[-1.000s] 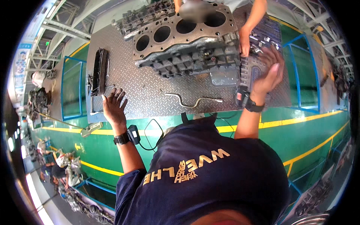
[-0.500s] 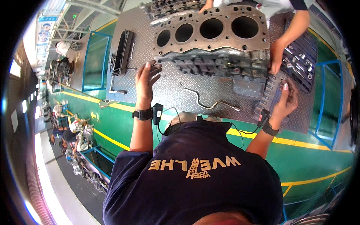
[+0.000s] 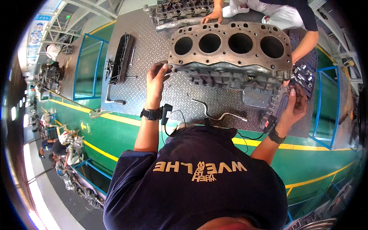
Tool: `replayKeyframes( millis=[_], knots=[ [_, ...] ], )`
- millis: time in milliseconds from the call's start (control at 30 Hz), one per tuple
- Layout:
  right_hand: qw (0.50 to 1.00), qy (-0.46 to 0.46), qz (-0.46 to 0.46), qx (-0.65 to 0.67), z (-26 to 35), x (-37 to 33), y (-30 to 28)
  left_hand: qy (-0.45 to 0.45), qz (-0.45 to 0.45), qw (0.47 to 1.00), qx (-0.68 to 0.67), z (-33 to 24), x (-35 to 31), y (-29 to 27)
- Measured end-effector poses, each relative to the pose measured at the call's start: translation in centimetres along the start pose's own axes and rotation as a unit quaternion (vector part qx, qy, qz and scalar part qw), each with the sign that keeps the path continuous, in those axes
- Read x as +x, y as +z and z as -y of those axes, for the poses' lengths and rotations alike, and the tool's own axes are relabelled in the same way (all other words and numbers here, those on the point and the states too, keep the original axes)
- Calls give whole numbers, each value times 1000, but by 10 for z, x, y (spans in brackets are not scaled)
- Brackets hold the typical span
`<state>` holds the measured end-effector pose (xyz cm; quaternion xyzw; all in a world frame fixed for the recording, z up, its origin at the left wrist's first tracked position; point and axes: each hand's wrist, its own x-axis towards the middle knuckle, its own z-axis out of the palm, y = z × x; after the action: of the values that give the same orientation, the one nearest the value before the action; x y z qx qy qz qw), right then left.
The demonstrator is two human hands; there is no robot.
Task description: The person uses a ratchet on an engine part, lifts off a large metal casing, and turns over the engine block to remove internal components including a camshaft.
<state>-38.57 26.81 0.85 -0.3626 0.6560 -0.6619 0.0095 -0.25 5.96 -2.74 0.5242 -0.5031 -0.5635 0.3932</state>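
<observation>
A grey engine block (image 3: 230,57) with several round bores lies on the steel tread-plate table (image 3: 153,42). My left hand (image 3: 156,78) curls around the block's near left corner. At the block's right end, my right hand (image 3: 295,105) has its fingers bent against the lower right corner. Both wrists carry black bands with small wired devices. A co-worker across the table rests one hand (image 3: 212,16) on a cylinder head (image 3: 180,9) and reaches an arm (image 3: 306,42) down by the block's far right side.
A bent metal rod (image 3: 218,113) lies on the table in front of me. A long black part (image 3: 120,57) and a ratchet handle (image 3: 115,100) sit to the left. A socket tray (image 3: 304,74) is at the right. The green floor below has yellow lines.
My left hand went from resting beside the block to gripping its left corner. My right hand rose to the block's right end. The block sits closer in view.
</observation>
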Motion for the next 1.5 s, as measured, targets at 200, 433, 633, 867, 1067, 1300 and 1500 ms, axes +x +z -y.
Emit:
replayKeyframes(
  millis=[200,433,633,867,1067,1300,1500],
  knots=[
    [998,-14,30,-49,47,-21,74,-23,16,998,-53,30,39,-70],
    [974,-112,124,-151,74,-31,188,-130,4,987,-94,96,88,-155],
    [937,-158,203,-235,76,-46,269,-156,0,983,-96,135,132,-217],
    [933,-48,289,-208,46,-77,335,-173,-35,978,-109,169,161,-258],
    [887,-185,288,-308,27,-87,353,-182,-49,978,-94,188,172,-263],
    [880,-161,295,-335,33,-85,355,-195,-25,976,-89,204,181,-241],
    [865,-151,309,-365,35,-88,360,-130,-66,985,91,203,239,-264]
  ],
)
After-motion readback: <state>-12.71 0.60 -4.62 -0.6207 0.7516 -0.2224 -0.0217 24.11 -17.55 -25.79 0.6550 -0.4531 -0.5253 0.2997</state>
